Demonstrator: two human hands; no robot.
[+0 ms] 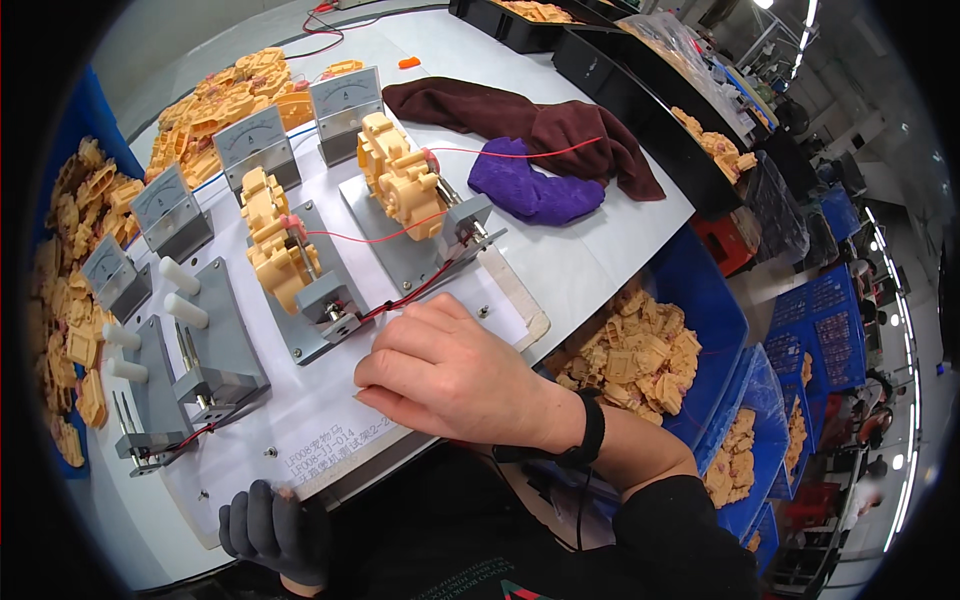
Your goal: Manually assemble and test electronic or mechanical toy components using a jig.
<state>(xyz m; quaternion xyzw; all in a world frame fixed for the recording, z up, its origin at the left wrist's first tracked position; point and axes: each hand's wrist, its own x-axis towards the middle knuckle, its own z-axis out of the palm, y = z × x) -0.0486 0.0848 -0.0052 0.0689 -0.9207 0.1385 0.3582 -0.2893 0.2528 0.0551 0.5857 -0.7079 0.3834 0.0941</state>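
Note:
My right hand (450,375), bare with a black wristband, rests palm down on the white test board (320,410), just in front of a grey metal fixture (325,290) that carries a yellow plastic gear assembly (275,240). Its fingers lie slack and hold nothing. A second fixture (415,235) behind it bears another yellow gear assembly (400,175) with red wires. My left hand (275,530), in a dark grey glove, grips the board's near edge. Two fixtures with white pegs (200,350) stand at the left with no part on them.
Several grey panel meters (250,140) line the board's far side. Piles of yellow parts (215,105) lie at the back left and in blue bins (640,360) at the right. A brown cloth (530,120) and a purple cloth (535,185) lie behind. Black trays (640,90) stand beyond.

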